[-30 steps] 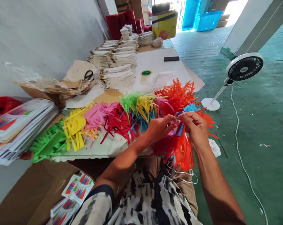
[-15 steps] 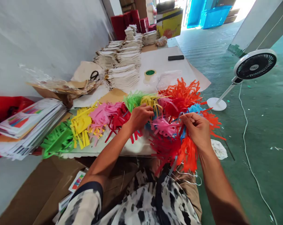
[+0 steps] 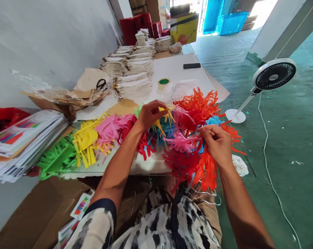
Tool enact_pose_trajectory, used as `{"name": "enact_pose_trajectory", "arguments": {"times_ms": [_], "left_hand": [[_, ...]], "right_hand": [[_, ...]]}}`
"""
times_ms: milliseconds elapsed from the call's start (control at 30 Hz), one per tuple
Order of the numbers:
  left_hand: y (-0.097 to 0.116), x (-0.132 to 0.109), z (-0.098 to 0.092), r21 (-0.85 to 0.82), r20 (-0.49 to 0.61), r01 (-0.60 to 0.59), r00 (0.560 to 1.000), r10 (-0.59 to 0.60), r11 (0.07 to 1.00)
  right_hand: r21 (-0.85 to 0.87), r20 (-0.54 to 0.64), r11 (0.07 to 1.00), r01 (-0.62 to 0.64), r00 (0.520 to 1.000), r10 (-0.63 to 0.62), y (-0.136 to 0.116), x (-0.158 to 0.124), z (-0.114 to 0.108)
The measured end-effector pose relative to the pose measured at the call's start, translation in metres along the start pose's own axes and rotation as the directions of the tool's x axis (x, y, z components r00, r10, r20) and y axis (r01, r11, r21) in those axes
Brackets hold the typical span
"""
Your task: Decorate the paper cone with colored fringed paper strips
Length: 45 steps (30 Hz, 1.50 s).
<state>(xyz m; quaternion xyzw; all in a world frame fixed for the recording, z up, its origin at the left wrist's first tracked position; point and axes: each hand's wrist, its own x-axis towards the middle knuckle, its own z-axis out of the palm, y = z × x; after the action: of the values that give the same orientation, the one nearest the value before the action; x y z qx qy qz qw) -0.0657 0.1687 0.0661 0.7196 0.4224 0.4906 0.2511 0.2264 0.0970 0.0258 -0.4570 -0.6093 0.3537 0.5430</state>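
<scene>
A garland of fringed paper tassels lies across the table's front edge and hangs over it. My left hand is at its middle, with thumb and fingertips closed at the top of a yellow tassel. My right hand pinches the garland beside a pink tassel and blue strips; the exact part between the fingertips is too small to see. Orange tassels hang below that hand, next to a dark red tassel. Thin white string loops over my lap.
More tassels, pink, yellow and green, lie leftward. Behind are stacked white bundles, a tape roll, a phone-like black object and scissors. A fan stands right; printed sheets are piled left.
My left hand has lifted and shifted slightly away from me, uncovering more of the yellow and blue strips. My right hand keeps its pinch in nearly the same place. The view has turned slightly.
</scene>
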Motion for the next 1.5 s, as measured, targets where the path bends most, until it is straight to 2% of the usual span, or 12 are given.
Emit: {"name": "enact_pose_trajectory", "arguments": {"times_ms": [67, 133, 333, 500, 600, 700, 800, 933, 1067, 1233, 1367, 1500], "left_hand": [[0.006, 0.006, 0.005, -0.225, -0.052, 0.088, 0.993, -0.102, 0.97], [0.013, 0.008, 0.017, -0.357, -0.005, 0.132, 0.99, -0.143, 0.925], [0.025, -0.009, 0.073, -0.406, 0.326, 0.193, 0.944, -0.057, 0.893], [0.025, -0.019, 0.089, -0.367, 0.467, 0.201, 0.884, -0.006, 0.908], [0.023, -0.026, 0.093, -0.322, 0.413, 0.195, 0.91, -0.049, 0.926], [0.021, -0.034, 0.098, -0.174, 0.223, 0.077, 0.974, -0.037, 0.982], [0.02, -0.041, 0.102, -0.062, 0.118, -0.025, 0.992, 0.032, 0.998], [0.019, -0.044, 0.104, -0.12, 0.165, -0.005, 0.986, 0.025, 0.993], [0.016, -0.042, 0.104, -0.3, 0.24, 0.105, 0.97, -0.031, 0.948], [0.014, -0.039, 0.102, -0.452, 0.287, 0.222, 0.953, -0.095, 0.864], [0.013, -0.038, 0.099, -0.422, 0.335, 0.198, 0.941, -0.051, 0.885], [0.013, -0.039, 0.097, -0.297, 0.374, 0.124, 0.928, -0.004, 0.947]], "right_hand": [[-0.018, -0.002, 1.0, 0.02, 1.0, -0.02, 0.001, -0.001, 0.002], [-0.032, -0.017, 0.999, 0.044, 0.999, -0.044, 0.0, 0.0, 0.005], [-0.025, -0.051, 0.955, 0.297, 0.953, -0.298, -0.009, 0.007, 0.009], [0.055, 0.048, 0.956, 0.287, 0.956, -0.29, -0.005, 0.011, 0.007], [0.053, -0.016, 0.967, 0.25, 0.968, -0.25, 0.002, 0.009, 0.007], [0.058, -0.091, 0.985, 0.162, 0.983, -0.157, 0.006, 0.008, 0.01], [0.078, -0.125, 0.995, 0.059, 0.991, -0.049, 0.008, 0.007, 0.012], [0.122, -0.081, 0.989, 0.081, 0.994, -0.071, 0.007, 0.007, 0.012], [0.15, 0.012, 0.98, 0.133, 0.991, -0.137, 0.006, 0.006, 0.011], [0.125, 0.017, 0.976, 0.176, 0.984, -0.18, 0.008, 0.004, 0.013], [0.071, 0.029, 0.969, 0.237, 0.971, -0.239, 0.006, 0.004, 0.013], [0.075, 0.061, 0.973, 0.219, 0.973, -0.224, 0.005, 0.005, 0.012]]}}
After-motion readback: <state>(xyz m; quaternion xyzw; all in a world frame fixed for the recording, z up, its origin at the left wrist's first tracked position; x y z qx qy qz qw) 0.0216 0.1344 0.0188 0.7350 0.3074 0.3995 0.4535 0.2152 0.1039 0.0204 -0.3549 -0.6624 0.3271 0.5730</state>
